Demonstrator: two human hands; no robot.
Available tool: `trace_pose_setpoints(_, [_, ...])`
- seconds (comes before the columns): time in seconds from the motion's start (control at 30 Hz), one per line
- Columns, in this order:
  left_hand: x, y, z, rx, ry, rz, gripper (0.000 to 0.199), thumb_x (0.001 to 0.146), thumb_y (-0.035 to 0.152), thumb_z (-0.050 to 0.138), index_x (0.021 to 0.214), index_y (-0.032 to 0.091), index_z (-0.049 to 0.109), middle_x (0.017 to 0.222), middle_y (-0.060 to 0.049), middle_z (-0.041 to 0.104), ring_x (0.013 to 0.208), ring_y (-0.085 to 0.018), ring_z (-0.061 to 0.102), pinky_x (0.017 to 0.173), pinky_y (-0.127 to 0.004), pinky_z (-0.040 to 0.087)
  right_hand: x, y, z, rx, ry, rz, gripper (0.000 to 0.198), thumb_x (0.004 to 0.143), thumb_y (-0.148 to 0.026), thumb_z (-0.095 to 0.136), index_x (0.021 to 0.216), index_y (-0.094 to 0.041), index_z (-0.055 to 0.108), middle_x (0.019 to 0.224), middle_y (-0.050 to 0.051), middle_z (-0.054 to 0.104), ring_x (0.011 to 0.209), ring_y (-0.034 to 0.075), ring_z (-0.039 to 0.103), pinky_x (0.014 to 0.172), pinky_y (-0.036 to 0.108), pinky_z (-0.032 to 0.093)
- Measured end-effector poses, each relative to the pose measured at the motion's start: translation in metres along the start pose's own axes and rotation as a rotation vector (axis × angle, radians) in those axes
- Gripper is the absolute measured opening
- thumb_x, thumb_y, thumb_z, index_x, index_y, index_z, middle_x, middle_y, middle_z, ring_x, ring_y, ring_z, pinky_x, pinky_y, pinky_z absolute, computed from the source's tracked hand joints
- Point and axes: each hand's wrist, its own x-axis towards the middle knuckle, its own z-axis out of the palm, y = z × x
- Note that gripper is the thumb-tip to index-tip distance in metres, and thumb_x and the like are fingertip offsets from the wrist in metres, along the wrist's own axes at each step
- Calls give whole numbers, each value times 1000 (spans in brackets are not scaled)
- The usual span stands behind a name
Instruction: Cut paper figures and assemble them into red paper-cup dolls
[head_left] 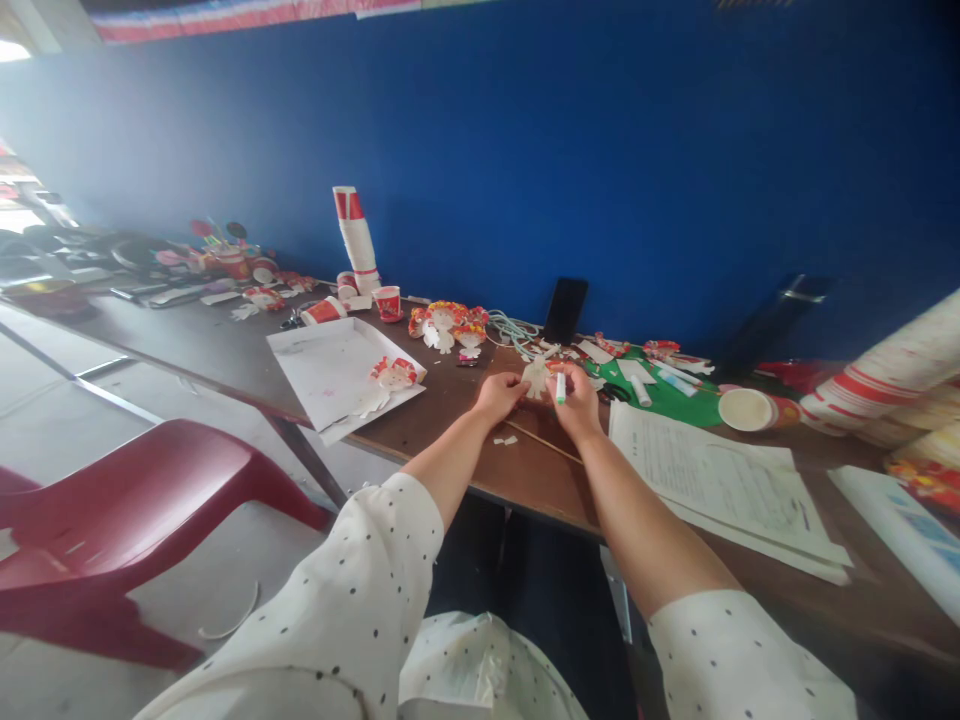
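Between my two hands is a small white paper cutout figure [535,376]. My left hand [498,398] is closed in a pinch on the figure's left edge. A white marker with a green end [560,388] is gripped in the fingers of my right hand [579,402], at the figure's right side. Whether those fingers also press on the paper I cannot tell. Small white paper scraps [506,440] lie on the brown table near my left wrist. Just beyond my hands, several paper figures with red and yellow trim [448,325] are heaped together.
Left of my hands lies a white box lid [330,370] holding trimmed cutouts. Stacked paper cups [358,245] rise behind it. A dark phone [566,310] leans on the blue wall. Printed sheets [720,485] and a green sheet [675,398] lie right. A red chair [172,480] stands left.
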Motion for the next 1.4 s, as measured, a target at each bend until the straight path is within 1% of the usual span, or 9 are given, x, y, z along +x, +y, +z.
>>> trace_pose_setpoints(0.17, [-1,0,0,27,10,-4,23,76,37,59,72,15,63,51,4,51,42,-6,43,45,-19,33,0,-3,-2,0,-23,4,28,73,-32,60,98,-19,63,94,7,67,77,19,61,75,36,49])
trace_pose_setpoints(0.4, [-1,0,1,-30,11,-23,22,79,36,57,76,15,63,53,3,54,43,-6,43,45,-18,33,1,2,-3,11,-73,7,30,73,-35,60,98,-20,63,94,7,68,79,21,62,76,38,49])
trace_pose_setpoints(0.5, [-2,1,1,-29,19,-31,21,79,34,57,74,15,63,52,3,54,43,-6,43,45,-18,34,1,6,-3,13,-78,10,30,73,-34,59,99,-20,62,95,7,68,81,21,62,78,38,48])
trace_pose_setpoints(0.63, [-4,2,2,7,7,-29,21,79,34,58,73,14,62,52,4,54,43,-6,43,47,-19,35,1,7,-4,19,-78,24,30,73,-34,59,99,-20,62,91,6,68,78,21,63,76,37,49])
trace_pose_setpoints(0.73, [-4,1,2,23,2,-22,21,79,34,58,73,14,62,53,4,54,43,-6,44,47,-19,34,1,7,-4,29,-80,32,31,72,-33,59,99,-19,61,89,6,68,76,20,63,73,36,49])
trace_pose_setpoints(0.93, [-3,-3,2,27,11,5,23,78,36,58,73,14,63,52,4,53,43,-5,43,46,-18,33,0,6,-4,35,-88,25,30,71,-32,60,97,-19,62,90,6,68,77,20,63,75,37,50])
trace_pose_setpoints(1.17, [-4,-4,1,-77,1,-22,24,79,35,59,83,13,67,53,3,53,43,-6,43,45,-18,33,1,9,-2,21,-108,-5,30,72,-35,60,98,-20,63,96,6,69,81,20,63,78,39,50])
trace_pose_setpoints(1.3, [-6,0,-1,-131,-7,-25,24,78,35,62,84,13,68,50,4,51,42,-5,41,44,-17,32,0,8,-1,4,-116,-17,30,74,-36,60,99,-19,64,95,7,69,80,21,63,78,39,50])
trace_pose_setpoints(1.4, [-5,1,-1,-202,24,-47,22,77,33,63,83,12,68,50,5,50,42,-4,40,45,-17,33,0,1,-5,-70,-22,-95,32,81,-40,55,102,-19,65,100,9,68,89,22,62,85,41,48])
